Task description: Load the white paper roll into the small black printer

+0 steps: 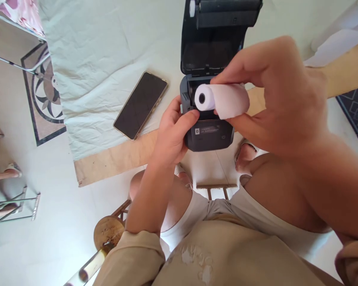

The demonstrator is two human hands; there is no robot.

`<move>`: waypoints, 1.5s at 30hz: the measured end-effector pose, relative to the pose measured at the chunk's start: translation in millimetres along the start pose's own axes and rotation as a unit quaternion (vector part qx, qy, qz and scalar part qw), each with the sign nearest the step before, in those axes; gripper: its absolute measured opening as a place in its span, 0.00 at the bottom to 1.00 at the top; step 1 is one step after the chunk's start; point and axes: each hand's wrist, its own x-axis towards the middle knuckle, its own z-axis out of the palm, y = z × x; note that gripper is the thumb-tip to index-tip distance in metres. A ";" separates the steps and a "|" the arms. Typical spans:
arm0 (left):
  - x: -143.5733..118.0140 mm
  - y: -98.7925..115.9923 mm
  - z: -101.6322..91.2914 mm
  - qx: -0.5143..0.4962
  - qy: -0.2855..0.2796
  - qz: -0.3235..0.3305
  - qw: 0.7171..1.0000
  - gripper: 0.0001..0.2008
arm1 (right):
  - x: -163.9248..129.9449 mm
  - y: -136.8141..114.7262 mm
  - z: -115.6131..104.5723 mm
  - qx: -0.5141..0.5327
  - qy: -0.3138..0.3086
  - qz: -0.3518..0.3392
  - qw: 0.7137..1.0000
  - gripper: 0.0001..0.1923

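Head view: the right hand (289,93) pinches a white paper roll (232,99) between thumb and fingers — likely by one end, so the other is unobstructed over the hollow (207,115). Left of those fingers, the left hand (173,133) grips the black printer (209,139) by its side, apparently to steady it. Beyond both sets of fingers the lid (213,49) is tipped back — leaving the hollow reachable. A phone (141,105) lies left of the left fingers on the cloth-covered table (116,155), seemingly out of their way.

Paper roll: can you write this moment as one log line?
left hand: holding black device | right hand: holding paper roll | device lid: open | phone: on cloth
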 end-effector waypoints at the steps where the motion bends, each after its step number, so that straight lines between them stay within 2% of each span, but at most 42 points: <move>1: -0.4 -0.5 -0.9 -0.003 -0.005 0.000 1.000 0.17 | 2.5 -0.5 2.1 -0.008 -0.007 0.010 1.000 0.16; 3: -1.3 -1.0 -1.6 -0.009 -0.018 -0.006 1.000 0.16 | 7.1 -0.1 5.5 -0.028 -0.010 0.014 0.999 0.12; 6: -2.4 0.0 -0.6 -0.009 -0.022 -0.010 1.000 0.16 | 10.7 1.2 8.7 -0.045 -0.011 0.016 0.999 0.11; 10: -2.4 2.9 0.4 -0.001 -0.020 -0.017 1.000 0.18 | 12.6 1.6 10.7 0.018 -0.019 0.021 0.999 0.08; 13: -2.4 3.9 -0.1 -0.008 -0.019 -0.021 1.000 0.19 | 12.6 0.6 9.1 0.052 0.006 0.003 0.999 0.10; 16: -2.9 2.1 -1.1 -0.017 -0.022 -0.010 1.000 0.20 | 7.9 -1.3 7.0 0.044 0.025 -0.049 0.997 0.11; 20: 0.6 -4.3 -4.8 0.009 -0.030 0.019 0.999 0.23 | -3.4 1.1 10.3 0.053 0.014 -0.137 0.989 0.13; 24: 9.3 -11.2 -12.1 0.062 -0.058 0.041 0.996 0.32 | -8.8 14.4 13.2 0.109 0.076 -0.224 0.965 0.09; 26: 12.8 -13.5 -15.5 0.079 -0.063 0.054 0.993 0.33 | -8.5 22.7 11.7 0.148 0.133 -0.190 0.961 0.05; 27: 14.0 -14.3 -16.9 0.085 -0.065 0.061 0.992 0.34 | -8.0 26.4 10.8 0.166 0.156 -0.156 0.961 0.07; 29: 15.1 -15.2 -18.8 0.086 -0.070 0.072 0.991 0.35 | -6.8 31.2 9.7 0.202 0.180 -0.085 0.959 0.21; 31: 15.2 -15.2 -19.8 0.082 -0.076 0.077 0.991 0.34 | -5.1 31.4 9.7 0.268 0.168 -0.034 0.948 0.31; 32: 15.0 -14.9 -20.1 0.081 -0.080 0.078 0.990 0.34 | -3.9 29.8 10.0 0.312 0.152 -0.014 0.938 0.31; 35: 14.1 -13.4 -20.5 0.087 -0.087 0.073 0.990 0.34 | -0.4 22.1 10.9 0.437 0.098 0.042 0.893 0.25; 36: 13.9 -13.0 -20.5 0.089 -0.087 0.071 0.990 0.34 | 0.3 20.1 11.3 0.454 0.099 0.050 0.884 0.22; 38: 13.6 -12.4 -20.5 0.092 -0.088 0.074 0.989 0.34 | 0.6 19.3 12.6 0.437 0.137 0.055 0.887 0.17; 40: 13.3 -12.1 -20.5 0.097 -0.091 0.081 0.988 0.34 | 0.6 22.1 14.5 0.407 0.172 0.049 0.896 0.19; 43: 11.8 -11.5 -20.3 0.113 -0.099 0.085 0.985 0.34 | 4.1 27.0 16.0 0.428 0.127 0.050 0.894 0.26; 45: 10.3 -10.8 -19.9 0.117 -0.098 0.082 0.985 0.34 | 9.3 27.3 14.9 0.468 0.094 0.077 0.875 0.28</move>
